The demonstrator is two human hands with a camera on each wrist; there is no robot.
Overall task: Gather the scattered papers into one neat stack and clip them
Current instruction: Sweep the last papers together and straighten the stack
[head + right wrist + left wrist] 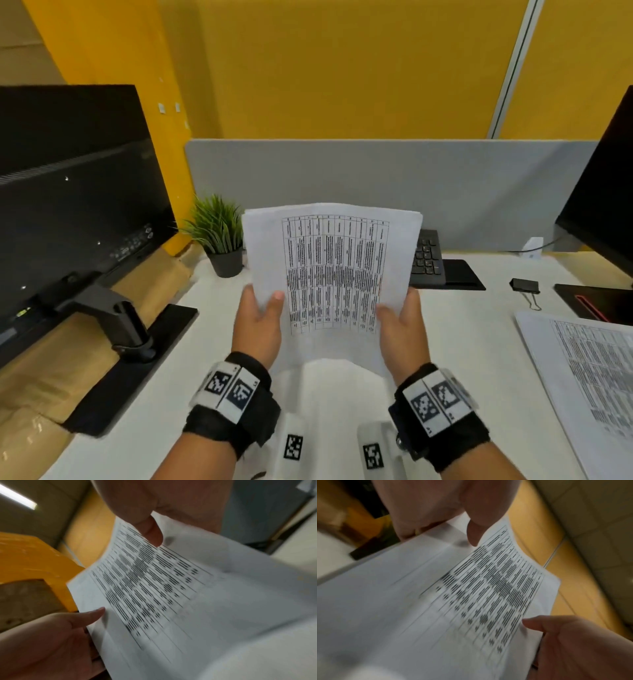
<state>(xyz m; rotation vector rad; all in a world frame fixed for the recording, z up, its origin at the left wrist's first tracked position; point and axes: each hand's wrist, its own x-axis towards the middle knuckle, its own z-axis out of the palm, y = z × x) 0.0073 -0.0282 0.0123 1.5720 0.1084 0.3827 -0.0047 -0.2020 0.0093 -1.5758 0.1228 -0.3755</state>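
Note:
A stack of white papers (334,270) printed with a table stands upright above the desk, its top sheets slightly fanned. My left hand (260,318) grips its left edge, thumb on the front. My right hand (400,322) grips the right edge the same way. The left wrist view shows the stack (471,595) with my left thumb (475,534) pressed on it and the right hand (573,642) at the far side. In the right wrist view the sheets (171,588) sit under my right thumb (152,532). Another printed sheet (589,370) lies flat at the right. A black binder clip (524,286) rests beyond it.
The white desk (462,342) carries a monitor back (75,192) on its stand at the left, a potted plant (219,233), a black keyboard (428,258) behind the papers and a second monitor (606,205) at the right. A grey divider (376,171) closes the back.

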